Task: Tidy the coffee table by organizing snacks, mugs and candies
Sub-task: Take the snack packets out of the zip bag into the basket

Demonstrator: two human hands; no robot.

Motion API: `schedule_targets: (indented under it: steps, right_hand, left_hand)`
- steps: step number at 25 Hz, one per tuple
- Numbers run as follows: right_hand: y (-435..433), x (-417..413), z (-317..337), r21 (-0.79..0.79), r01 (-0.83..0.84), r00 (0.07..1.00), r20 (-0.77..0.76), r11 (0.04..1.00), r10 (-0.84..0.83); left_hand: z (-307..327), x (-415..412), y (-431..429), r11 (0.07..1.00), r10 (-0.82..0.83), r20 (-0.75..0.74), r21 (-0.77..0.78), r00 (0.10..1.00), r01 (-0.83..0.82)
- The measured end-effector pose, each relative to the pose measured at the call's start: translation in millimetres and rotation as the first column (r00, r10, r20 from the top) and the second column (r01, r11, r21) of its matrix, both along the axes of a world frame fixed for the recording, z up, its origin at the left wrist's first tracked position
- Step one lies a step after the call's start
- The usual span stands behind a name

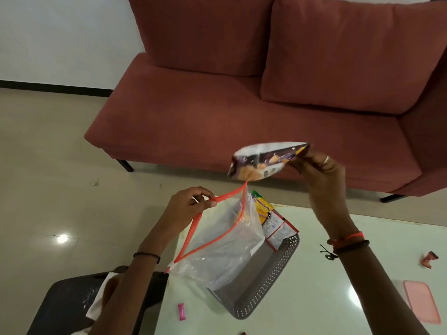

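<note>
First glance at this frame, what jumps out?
Mid-frame, the right hand holds a snack packet just above the open mouth of a clear zip bag, whose orange rim the left hand pinches. Below the bag, a grey basket with more packets sits on the pale table. A red sofa fills the background.

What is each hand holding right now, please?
Left hand: pinches the zip bag at its rim.
Right hand: grips the snack packet above it.
</note>
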State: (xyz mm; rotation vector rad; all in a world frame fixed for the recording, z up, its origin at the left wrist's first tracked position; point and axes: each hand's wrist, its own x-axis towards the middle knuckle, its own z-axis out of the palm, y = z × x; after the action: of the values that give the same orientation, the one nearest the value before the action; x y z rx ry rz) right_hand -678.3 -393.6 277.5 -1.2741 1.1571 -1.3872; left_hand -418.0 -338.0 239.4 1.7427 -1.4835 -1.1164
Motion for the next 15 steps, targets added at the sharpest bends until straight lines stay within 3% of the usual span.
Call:
schedule_targets:
  steps: [2, 3, 4, 6, 8, 10, 12, 15]
  right_hand:
    - [-4.7, -25.1, -17.0, 0.080, 0.146, 0.988, 0.034, 0.986, -0.149]
    - [-6.3, -37.7, -28.7, 0.116, 0.225, 0.974, -0.025, 0.967, -0.223]
    - [-6.3, -48.5, -43.4, 0.134, 0.296, 0.949, -0.156, 0.946, -0.274]
    - [-1.0, -64.6, -84.6, 0.136, 0.406, 0.793, -0.545, 0.904, -0.274]
    - [9.0, -71.4, -130.6, 0.222, 0.391, 0.664, -0.740, 0.893, -0.107]
    - [18.2, -68.8, -170.6, 0.392, 0.321, 0.617, -0.777, 0.862, 0.123]
    - [24.5, -62.5, -204.3, 0.503, 0.260, 0.498, -0.801, 0.824, 0.332]
    - [29.9, -50.5, -241.3, 0.567, 0.211, 0.340, -0.806, 0.796, 0.484]
  left_hand:
    - [-1.1, 3.0, 1.0, 1.000, 0.000, 0.000, 0.005, 1.000, 0.000]
    - [-1.1, 4.9, 1.4, 1.000, 0.002, 0.005, 0.002, 1.000, -0.002]
    - [-0.7, 6.6, 1.5, 1.000, 0.005, 0.009, -0.003, 1.000, -0.004]
    - [-1.2, 9.9, 2.0, 1.000, 0.017, 0.000, -0.007, 1.000, -0.017]
    - [-3.1, 11.8, 1.8, 1.000, 0.023, 0.004, -0.007, 1.000, -0.023]
    - [-6.0, 13.2, -0.1, 1.000, 0.021, 0.004, -0.011, 1.000, -0.021]
    - [-9.2, 14.0, -2.6, 1.000, 0.020, -0.006, -0.014, 1.000, -0.020]
    - [-14.0, 16.4, -4.3, 1.000, 0.021, -0.036, -0.013, 0.999, -0.022]
